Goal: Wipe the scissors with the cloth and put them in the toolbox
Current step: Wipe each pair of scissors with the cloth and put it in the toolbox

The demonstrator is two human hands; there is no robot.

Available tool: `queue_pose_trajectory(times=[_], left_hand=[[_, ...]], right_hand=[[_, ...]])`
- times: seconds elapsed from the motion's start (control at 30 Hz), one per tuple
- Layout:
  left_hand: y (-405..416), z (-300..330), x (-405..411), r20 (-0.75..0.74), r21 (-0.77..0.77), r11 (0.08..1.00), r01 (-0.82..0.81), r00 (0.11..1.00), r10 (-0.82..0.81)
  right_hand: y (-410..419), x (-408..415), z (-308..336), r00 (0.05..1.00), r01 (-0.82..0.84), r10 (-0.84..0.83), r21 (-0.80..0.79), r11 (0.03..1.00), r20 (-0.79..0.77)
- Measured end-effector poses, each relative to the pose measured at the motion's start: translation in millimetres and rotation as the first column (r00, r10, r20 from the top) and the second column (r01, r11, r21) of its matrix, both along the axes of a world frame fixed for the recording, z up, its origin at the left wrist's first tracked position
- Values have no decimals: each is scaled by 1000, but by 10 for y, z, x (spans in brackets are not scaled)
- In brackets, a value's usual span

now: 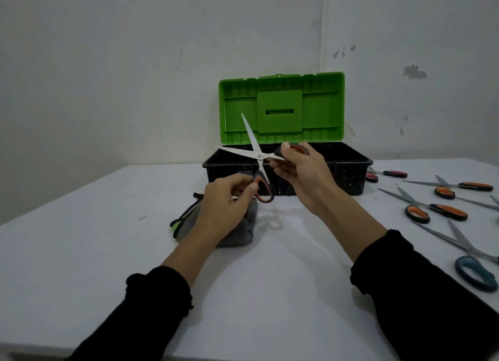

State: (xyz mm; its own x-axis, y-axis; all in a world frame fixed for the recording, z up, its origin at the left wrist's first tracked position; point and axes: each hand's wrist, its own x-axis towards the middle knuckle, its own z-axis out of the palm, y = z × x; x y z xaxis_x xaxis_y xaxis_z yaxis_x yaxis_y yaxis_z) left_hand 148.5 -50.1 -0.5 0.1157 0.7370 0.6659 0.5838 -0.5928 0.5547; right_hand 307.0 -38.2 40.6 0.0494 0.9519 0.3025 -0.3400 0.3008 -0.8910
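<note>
Toolbox [348, 168] mouth open, lid [280, 109] upright behind; spare scissors [437, 209] crowd right.

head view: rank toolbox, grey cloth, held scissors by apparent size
1. toolbox, lid open, clearly largest.
2 and 3. grey cloth and held scissors: unsure. The left hand hides part of the cloth, and the scissors are spread open.

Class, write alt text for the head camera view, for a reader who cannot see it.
Two hands hold open scissors above a white table: the left hand grips one handle, the right hand the other. Behind stands an open toolbox with a green lid; a grey cloth lies under the left hand, more scissors to the right.
</note>
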Motion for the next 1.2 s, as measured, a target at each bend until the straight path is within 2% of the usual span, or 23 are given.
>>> queue_pose_trajectory(times=[0.07,0.1,0.13,0.2,0.23,0.27,0.47,0.6,0.67,0.8,0.97,1.07,1.13,1.2], left_hand=[[3,7,-4,131,-108,994,36,991,-22],[4,4,-7,176,-154,986,64,984,-37],[10,-1,-13,220,-180,979,98,974,-57],[3,5,-22,299,-183,972,150,950,-90],[-3,12,-27,322,-178,971,162,942,-98],[-3,15,-33,333,-173,971,166,938,-101],[9,9,-64,333,-139,978,157,937,-104],[21,23,-82,383,-123,986,116,922,-61],[17,25,-80,403,-126,988,89,915,-31],[8,33,-98,417,-148,985,85,909,-16],[29,28,-74,445,-151,975,164,892,-82],[97,39,-65,350,-138,979,151,932,-95],[168,25,-44,101,-61,997,53,994,-46],[249,-20,29,-202,-1,1000,15,979,-15]], right_hand=[[4,-46,-35,999,17,-17,-11,1000,29],[21,-63,-63,996,35,-35,-8,999,85],[39,-65,-99,972,100,-102,19,995,214],[46,-57,-172,825,225,-272,153,962,495],[48,-52,-199,746,268,-346,219,938,570],[40,-52,-216,706,287,-384,256,923,595],[8,-161,-209,662,321,-454,322,891,597],[16,-201,-180,614,364,-607,501,785,505],[-5,-188,-187,578,326,-644,582,745,500],[-62,-176,-228,480,194,-627,623,758,614],[-22,-139,-200,435,206,-624,602,771,649],[79,-22,-144,430,250,-642,599,761,635],[204,105,-69,389,261,-648,597,759,655],[385,250,12,328,257,-646,592,764,690]])
